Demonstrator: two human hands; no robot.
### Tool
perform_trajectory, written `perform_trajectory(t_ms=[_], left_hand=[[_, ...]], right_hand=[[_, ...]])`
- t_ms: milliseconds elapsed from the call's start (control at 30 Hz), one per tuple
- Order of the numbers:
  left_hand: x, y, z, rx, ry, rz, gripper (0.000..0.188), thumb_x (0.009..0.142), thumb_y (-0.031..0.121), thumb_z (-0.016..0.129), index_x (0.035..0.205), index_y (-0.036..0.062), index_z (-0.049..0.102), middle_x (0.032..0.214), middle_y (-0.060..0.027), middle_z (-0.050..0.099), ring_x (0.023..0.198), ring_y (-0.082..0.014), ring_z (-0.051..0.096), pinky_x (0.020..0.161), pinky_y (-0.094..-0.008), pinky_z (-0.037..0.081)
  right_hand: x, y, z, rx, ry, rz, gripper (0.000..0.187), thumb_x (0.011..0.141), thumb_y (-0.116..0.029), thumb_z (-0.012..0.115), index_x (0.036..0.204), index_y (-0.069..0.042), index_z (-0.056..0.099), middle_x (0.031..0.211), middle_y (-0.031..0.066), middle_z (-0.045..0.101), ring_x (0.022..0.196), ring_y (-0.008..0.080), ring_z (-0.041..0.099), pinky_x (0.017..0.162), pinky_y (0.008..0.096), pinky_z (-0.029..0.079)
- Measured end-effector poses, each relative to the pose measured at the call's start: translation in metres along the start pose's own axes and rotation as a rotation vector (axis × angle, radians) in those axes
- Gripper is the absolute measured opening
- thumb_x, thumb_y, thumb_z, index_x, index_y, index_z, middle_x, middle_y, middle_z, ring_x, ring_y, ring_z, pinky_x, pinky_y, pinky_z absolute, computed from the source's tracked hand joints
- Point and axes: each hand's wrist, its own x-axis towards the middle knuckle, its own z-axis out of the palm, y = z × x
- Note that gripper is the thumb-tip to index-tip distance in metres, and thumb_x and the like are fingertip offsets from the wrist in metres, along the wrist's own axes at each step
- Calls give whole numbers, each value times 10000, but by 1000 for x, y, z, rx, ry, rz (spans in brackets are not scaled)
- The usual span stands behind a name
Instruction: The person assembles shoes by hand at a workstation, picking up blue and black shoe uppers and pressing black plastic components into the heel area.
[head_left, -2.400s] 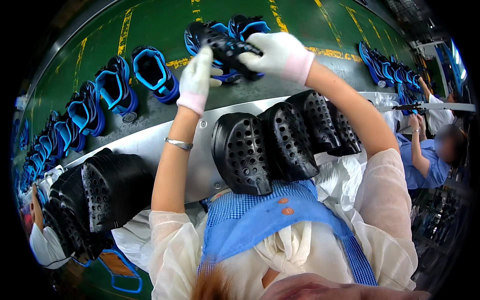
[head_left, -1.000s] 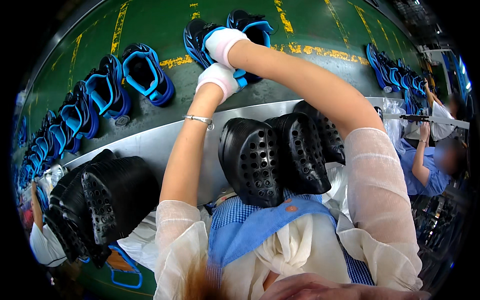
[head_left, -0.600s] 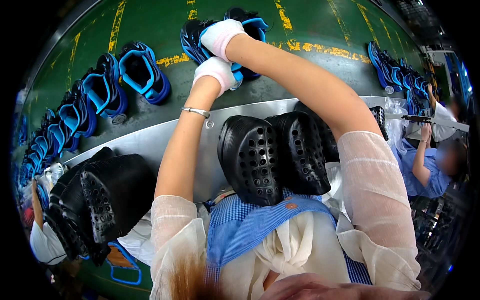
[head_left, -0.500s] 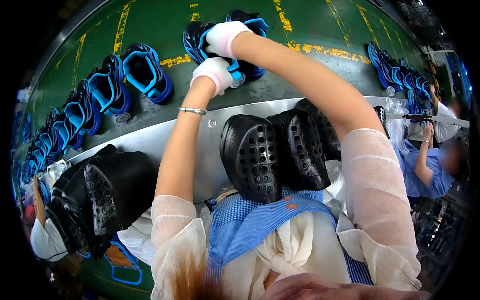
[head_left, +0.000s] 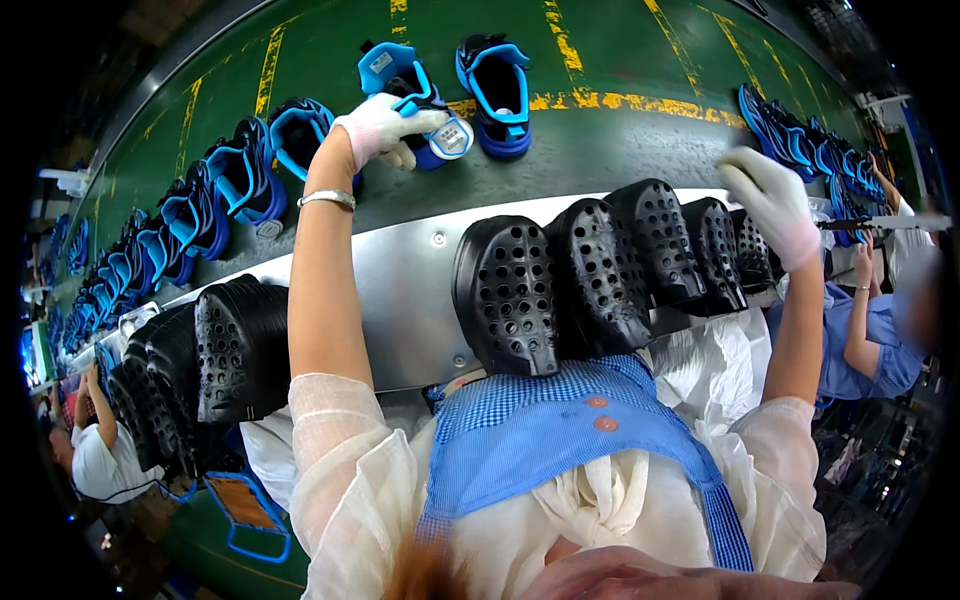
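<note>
Belt (head_left: pixel 640 140): green, yellow markings, runs across the far side. Blue shoes stand on it in a long line curving off to my left (head_left: pixel 180 230), and a second group sits at far right (head_left: pixel 800 140). One more blue shoe (head_left: pixel 495 85) stands just right of the one I am handling.

Between me and the belt: a steel ledge (head_left: pixel 400 300). A row of black perforated clogs (head_left: pixel 600 270) leans on it in front of my chest; another black stack (head_left: pixel 190 370) at my lower left. Co-workers at both edges, one in white (head_left: pixel 95 450), one in blue (head_left: pixel 870 330).

Left hand (head_left: pixel 385 130), white glove, fingers wrapped over the near end of a blue shoe (head_left: pixel 410 95). Nothing blocks my view of it except my own glove over its near part.

Shoe: black body, bright blue straps and rim, pale tag on the end farthest from me, round light patch on the sole near my fingers. It lies on the belt, long axis running away from me, slightly leftward; which end is the toe I cannot tell.

Right hand (head_left: pixel 770 205), gloved, fingers loosely together, holding nothing, hovering over the right end of the clog row.
</note>
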Motion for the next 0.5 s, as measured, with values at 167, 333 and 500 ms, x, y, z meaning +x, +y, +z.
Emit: perform_trajectory(t_ms=[167,333,500], left_hand=[[9,12,11,70,-23,-12,378,766,390,672,871,28,646,648,-108,625,517,-184,618,505,-283,501],[35,-41,26,330,113,214,419,787,416,646,756,0,606,680,-85,629,555,-195,584,542,-330,478],[33,-60,25,748,306,360,439,762,397,659,950,2,622,916,-184,620,866,-356,585,768,-382,467]], right_hand=[[-71,57,-26,45,168,252,195,869,-153,554,970,-5,631,721,52,596,639,100,562,606,241,451],[-102,91,-40,28,293,346,257,860,-233,575,1008,-35,643,718,79,627,647,133,599,606,275,473],[-124,123,-59,-368,464,362,255,847,-301,549,947,-89,650,851,126,651,797,307,621,704,376,483]])
